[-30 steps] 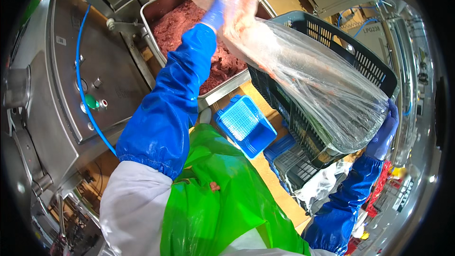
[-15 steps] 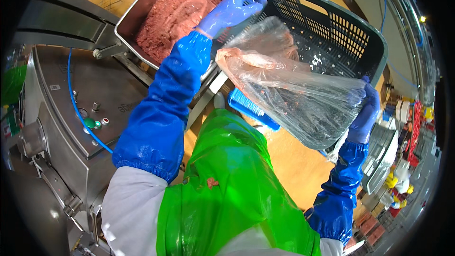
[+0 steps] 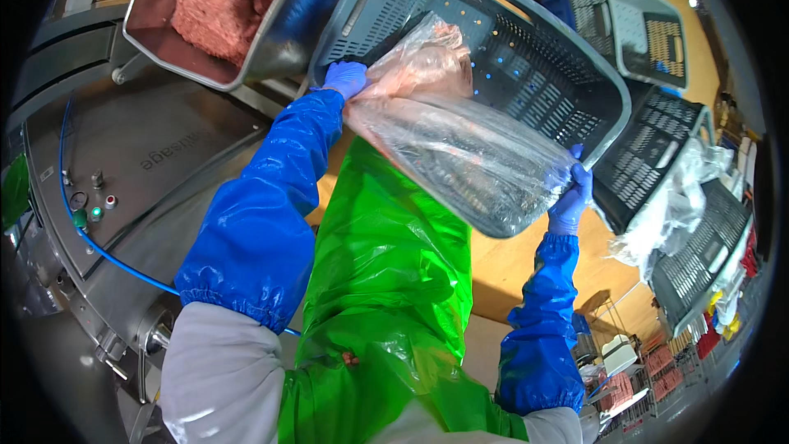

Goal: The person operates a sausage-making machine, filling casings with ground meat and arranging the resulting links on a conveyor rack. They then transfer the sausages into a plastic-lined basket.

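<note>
A large grey perforated plastic crate (image 3: 380,2) is held up in front of my green apron. Over its near side lies a clear plastic bag (image 3: 468,138), crumpled, with pinkish residue at its left end. My left hand (image 3: 345,80), in a purple glove, closes on the crate's near-left edge beside the bag. My gloved right hand (image 3: 571,197) grips the crate's right end, touching the bag's edge; its fingertips curl over the rim. White specks and small blue spots show inside the crate.
At upper left stands a steel tub (image 3: 288,29) holding ground meat (image 3: 218,4). A steel machine (image 3: 164,152) with buttons and a blue hose (image 3: 115,261) is on my left. More crates (image 3: 653,144) stand at right, with loose plastic film (image 3: 670,218) over them.
The crate and bag have come nearer my body and away from the meat tub. My left hand has moved from the crate's far-left rim to its near-left edge. My view has turned right.
</note>
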A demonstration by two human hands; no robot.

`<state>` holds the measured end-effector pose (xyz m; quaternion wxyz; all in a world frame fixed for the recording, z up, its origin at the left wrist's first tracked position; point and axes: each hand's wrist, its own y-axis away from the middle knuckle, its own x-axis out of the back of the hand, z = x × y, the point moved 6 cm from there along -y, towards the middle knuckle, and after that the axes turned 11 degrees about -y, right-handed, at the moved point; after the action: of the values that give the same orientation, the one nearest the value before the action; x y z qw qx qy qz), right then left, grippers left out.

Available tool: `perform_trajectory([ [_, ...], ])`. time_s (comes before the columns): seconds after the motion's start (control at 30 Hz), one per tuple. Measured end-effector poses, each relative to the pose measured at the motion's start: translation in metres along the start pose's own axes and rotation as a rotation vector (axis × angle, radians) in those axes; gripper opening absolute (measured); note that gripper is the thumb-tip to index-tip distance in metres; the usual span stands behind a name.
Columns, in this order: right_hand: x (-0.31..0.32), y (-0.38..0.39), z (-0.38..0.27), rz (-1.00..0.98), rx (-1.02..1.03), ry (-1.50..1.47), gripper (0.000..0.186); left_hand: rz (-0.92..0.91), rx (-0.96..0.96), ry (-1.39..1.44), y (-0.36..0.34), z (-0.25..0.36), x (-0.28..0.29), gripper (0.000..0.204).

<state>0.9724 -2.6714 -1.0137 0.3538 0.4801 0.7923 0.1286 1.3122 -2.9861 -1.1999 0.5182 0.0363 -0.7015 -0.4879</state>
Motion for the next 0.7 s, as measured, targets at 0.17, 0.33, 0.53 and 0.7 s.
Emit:
perform_trajectory([
  [0.17, 0.213, -0.048, 0.137, 0.337, -0.003, 0.276, 0.038, 0.247, -0.095, -0.048, 0.009, 0.068, -0.082, 0.023],
  [0.33, 0.299, -0.038, 0.164, 0.536, 0.051, 0.498, 0.037, 0.487, -0.308, 0.18, 0.035, 0.094, -0.113, 0.018],
  [0.53, 0.233, -0.129, 0.13, 0.426, 0.133, 0.945, 0.048, 0.529, -0.249, 0.11, 0.031, 0.083, -0.104, 0.017],
  [0.7, 0.198, -0.209, 0.103, 0.372, 0.342, 1.068, 0.056, 0.587, -0.18, 0.092, 0.008, 0.098, -0.081, 0.017],
])
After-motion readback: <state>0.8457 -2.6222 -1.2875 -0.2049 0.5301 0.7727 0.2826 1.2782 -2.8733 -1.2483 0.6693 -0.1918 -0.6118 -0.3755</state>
